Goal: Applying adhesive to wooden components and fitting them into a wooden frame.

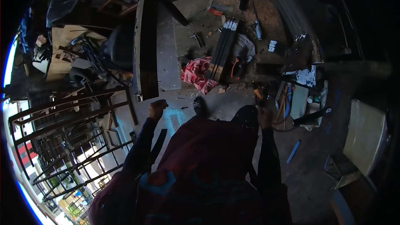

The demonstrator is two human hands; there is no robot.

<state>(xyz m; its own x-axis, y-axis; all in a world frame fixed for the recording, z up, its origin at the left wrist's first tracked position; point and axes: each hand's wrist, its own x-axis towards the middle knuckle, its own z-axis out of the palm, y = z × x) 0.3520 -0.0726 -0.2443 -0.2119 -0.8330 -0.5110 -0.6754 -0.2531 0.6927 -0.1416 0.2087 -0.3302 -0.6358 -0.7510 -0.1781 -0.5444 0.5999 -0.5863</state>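
My left hand (158, 109) is held out just below the near end of a dark wooden beam (146, 54). Its fingers are loosely bent and apart, and I make out nothing in them. On the other side, my right hand (264, 117) is closed by my knee, around what looks like the grip of an orange-and-black power tool (259, 93); dim light blurs its exact kind. Ahead, several dark bars (225, 43) with white-smeared far ends lie side by side, close to a red cloth (196, 74) and a grey cloth (245, 49).
A hammer (197, 39), a blue-handled screwdriver (258, 30) and an orange-handled tool (214, 11) lie farther off. To the right stands an open toolbox (299, 100); a blue strip (293, 152) lies on the floor. Metal frames (71, 112) crowd the left.
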